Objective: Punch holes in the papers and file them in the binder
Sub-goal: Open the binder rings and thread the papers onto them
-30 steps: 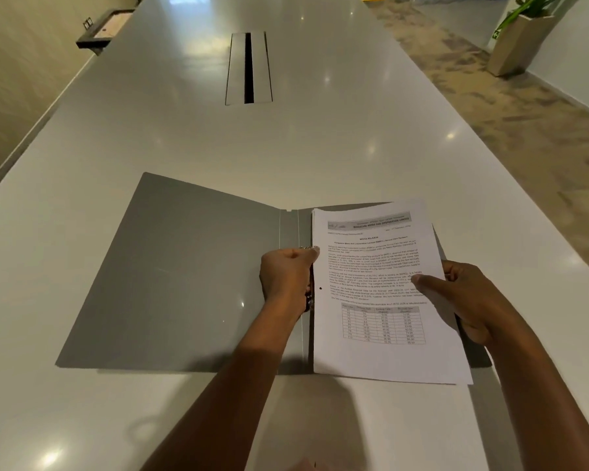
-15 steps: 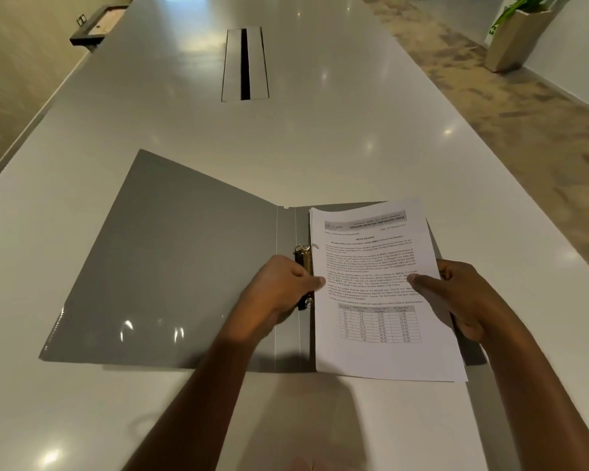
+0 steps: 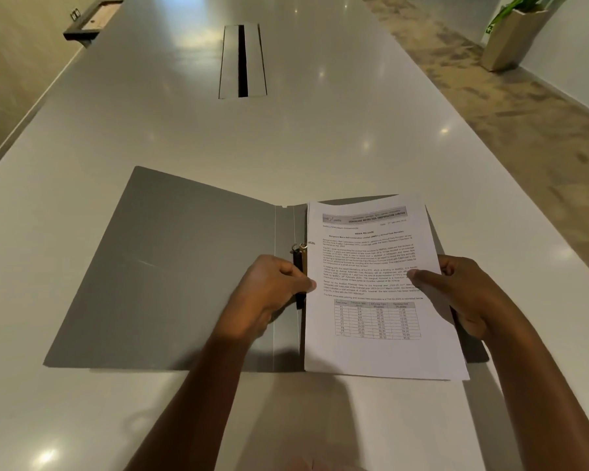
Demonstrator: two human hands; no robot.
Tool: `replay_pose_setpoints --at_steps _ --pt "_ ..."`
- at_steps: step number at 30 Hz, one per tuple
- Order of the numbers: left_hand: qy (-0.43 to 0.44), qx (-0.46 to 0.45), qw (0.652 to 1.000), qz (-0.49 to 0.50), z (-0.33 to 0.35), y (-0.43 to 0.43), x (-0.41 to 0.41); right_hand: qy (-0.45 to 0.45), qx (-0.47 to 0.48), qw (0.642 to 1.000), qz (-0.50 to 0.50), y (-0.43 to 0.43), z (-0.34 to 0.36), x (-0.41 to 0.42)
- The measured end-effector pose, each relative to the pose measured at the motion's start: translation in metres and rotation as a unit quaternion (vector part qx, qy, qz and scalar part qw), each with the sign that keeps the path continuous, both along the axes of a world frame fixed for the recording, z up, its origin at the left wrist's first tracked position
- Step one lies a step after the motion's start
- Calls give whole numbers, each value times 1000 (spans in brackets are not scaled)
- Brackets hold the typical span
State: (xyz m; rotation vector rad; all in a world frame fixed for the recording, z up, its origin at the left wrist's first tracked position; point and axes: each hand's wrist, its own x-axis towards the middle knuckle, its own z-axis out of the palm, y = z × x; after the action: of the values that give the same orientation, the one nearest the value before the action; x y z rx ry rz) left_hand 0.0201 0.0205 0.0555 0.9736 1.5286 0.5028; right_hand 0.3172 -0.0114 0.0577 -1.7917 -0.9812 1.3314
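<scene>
The binder (image 3: 170,266) lies open on the desk (image 3: 320,137). The papers (image 3: 371,355) lie on its right half, right of the ring mechanism (image 3: 299,266) at the spine. A cable slot (image 3: 242,61) lies behind the binder.

One binder (image 3: 170,266), lying open on the one table (image 3: 320,137). One stack of papers (image 3: 371,355), though its sheets can't be counted from here. Two hands in shot: left hand (image 3: 269,294), right hand (image 3: 466,294). Two metal rings (image 3: 299,247) at the spine. One cable hatch (image 3: 242,61), one planter (image 3: 510,39).
</scene>
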Motion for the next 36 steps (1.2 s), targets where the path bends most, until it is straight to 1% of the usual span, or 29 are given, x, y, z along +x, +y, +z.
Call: replay_pose_setpoints --at_steps 7,20,24,30,36 --pt "-3 -24 1000 1 7 5 -1 6 -11 1000 -2 -1 3 -3" --pt "27 -43 999 -17 13 8 -3 18 -8 1000 -4 -4 3 -3" --pt "16 -52 998 -21 12 10 -4 18 -12 1000 -2 -4 1 -2" --pt "11 -47 997 -56 10 13 -8 32 -21 999 -5 -3 -1 -1" --pt "0 -29 998 -51 6 11 -2 23 -29 999 1 -1 -4 1"
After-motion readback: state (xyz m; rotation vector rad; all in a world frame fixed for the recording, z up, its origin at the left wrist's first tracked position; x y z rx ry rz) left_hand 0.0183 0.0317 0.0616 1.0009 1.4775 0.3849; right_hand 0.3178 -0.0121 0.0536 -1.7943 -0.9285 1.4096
